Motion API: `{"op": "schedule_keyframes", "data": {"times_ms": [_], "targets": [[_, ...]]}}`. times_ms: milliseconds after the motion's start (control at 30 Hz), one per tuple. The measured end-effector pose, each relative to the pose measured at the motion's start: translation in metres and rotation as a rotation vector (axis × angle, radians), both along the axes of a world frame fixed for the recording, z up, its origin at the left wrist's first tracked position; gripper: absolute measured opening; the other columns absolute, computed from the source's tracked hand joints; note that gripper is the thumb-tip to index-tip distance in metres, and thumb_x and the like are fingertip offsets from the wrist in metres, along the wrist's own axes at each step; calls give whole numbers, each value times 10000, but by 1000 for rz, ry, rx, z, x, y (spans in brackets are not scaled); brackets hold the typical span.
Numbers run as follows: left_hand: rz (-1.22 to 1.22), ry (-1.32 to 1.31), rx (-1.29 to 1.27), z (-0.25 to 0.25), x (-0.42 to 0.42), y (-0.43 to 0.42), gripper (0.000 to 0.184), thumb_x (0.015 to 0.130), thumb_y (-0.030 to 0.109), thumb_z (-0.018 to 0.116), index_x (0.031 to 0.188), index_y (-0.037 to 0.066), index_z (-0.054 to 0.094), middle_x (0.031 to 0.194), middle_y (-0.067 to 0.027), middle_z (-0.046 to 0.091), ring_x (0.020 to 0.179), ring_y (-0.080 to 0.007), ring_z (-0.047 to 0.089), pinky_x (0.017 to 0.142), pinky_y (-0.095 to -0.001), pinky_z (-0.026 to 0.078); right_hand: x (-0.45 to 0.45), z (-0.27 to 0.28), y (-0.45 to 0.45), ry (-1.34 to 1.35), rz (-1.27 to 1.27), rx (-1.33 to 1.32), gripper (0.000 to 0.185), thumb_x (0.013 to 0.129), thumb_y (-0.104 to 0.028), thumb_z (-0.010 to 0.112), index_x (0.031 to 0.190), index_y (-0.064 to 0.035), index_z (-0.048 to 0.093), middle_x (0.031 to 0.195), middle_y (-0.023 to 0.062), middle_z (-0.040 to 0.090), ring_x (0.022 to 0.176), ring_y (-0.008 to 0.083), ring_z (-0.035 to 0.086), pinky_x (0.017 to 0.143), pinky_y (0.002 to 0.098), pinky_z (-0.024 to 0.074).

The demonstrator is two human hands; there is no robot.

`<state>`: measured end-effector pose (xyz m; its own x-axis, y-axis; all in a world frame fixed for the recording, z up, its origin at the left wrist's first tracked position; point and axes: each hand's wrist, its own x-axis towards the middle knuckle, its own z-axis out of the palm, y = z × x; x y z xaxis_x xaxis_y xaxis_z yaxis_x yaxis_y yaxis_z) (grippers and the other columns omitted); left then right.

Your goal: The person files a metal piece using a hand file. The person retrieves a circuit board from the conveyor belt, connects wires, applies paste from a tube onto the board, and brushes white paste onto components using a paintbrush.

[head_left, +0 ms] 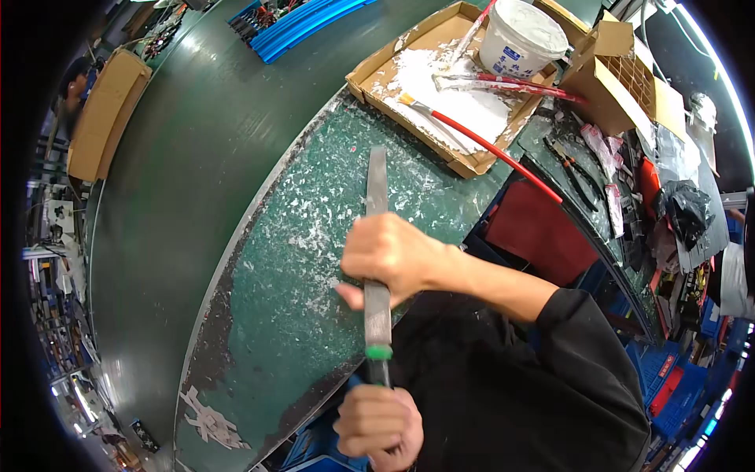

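A long flat grey metal file (pixel 377 315) with a green collar lies lengthwise over the worn green tabletop (pixel 283 267), its tip pointing away from me. My right hand (pixel 393 256) is wrapped over the middle of the blade, with the thumb towards me. Lower down, my left hand (pixel 379 427) is closed round the handle, most of which is hidden in the fist. White flakes are scattered on the tabletop around the blade. Both hands look slightly blurred.
A cardboard tray (pixel 409 126) holds white material, a white bucket (pixel 523 39) and a red-handled brush (pixel 495 149). Pliers (pixel 572 169) and an open box (pixel 617 86) stand right. Paper strips (pixel 211 421) lie lower left. A person (pixel 76 82) is at far left.
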<state>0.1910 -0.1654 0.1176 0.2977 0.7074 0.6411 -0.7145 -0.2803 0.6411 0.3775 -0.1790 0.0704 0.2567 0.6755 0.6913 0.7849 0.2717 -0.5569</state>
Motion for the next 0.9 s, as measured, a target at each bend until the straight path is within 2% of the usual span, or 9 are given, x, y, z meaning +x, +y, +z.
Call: {"op": "schedule_keyframes", "data": {"times_ms": [100,200,333,433,500,700,833,867,900], "targets": [[17,-7,-37,8,4,3,259,915,245,445,691,125,397,479,21,334,426,-127,328,526,-292,346,2,3,3,5,-18,31,329,727,-189,701,577,-64,435,519,75,416,491,309,467,489,438,386],[-124,-99,133,22,-2,-6,299,905,271,580,711,67,481,544,-5,535,444,-129,523,436,-236,444,-20,8,-6,13,32,127,389,732,-99,716,555,-108,371,540,30,340,468,229,400,458,364,307],[-375,-127,341,12,11,8,387,912,320,604,696,0,577,567,-89,618,476,-209,606,532,-342,597,-11,4,-10,33,80,52,376,761,-201,705,552,-93,412,497,45,399,450,284,447,468,415,373],[-346,276,409,22,22,22,340,894,335,570,678,76,531,519,-26,532,455,-164,510,506,-343,449,16,3,0,27,47,2,389,745,-236,713,538,-76,425,479,87,416,448,325,449,466,441,379],[-446,172,407,16,43,40,335,835,247,632,624,-8,582,635,-134,616,587,-273,630,564,-363,516,36,5,9,64,5,26,379,738,-235,714,540,-65,438,492,98,432,470,326,458,478,444,381],[-291,138,241,19,70,32,501,932,429,543,603,54,495,505,-53,509,450,-211,494,494,-379,422,47,13,11,74,-94,-14,353,731,-153,724,554,-79,427,513,62,387,498,286,417,504,405,329],[-314,73,355,32,73,17,465,941,394,552,661,22,560,536,-63,593,436,-190,564,445,-297,490,31,10,-4,87,-39,-1,330,711,-151,704,539,-78,432,501,71,414,493,303,437,501,425,353],[-579,211,428,21,52,30,422,898,333,602,668,-20,571,594,-109,577,513,-272,578,549,-405,529,36,10,-3,86,-34,-1,330,711,-151,704,539,-78,432,501,71,414,493,303,437,501,425,353],[-332,181,327,12,58,7,524,959,458,512,614,64,513,520,-49,535,442,-207,525,519,-373,493,42,10,-2,55,-58,-18,328,710,-149,700,537,-77,431,502,71,411,494,305,437,497,426,352]]}}
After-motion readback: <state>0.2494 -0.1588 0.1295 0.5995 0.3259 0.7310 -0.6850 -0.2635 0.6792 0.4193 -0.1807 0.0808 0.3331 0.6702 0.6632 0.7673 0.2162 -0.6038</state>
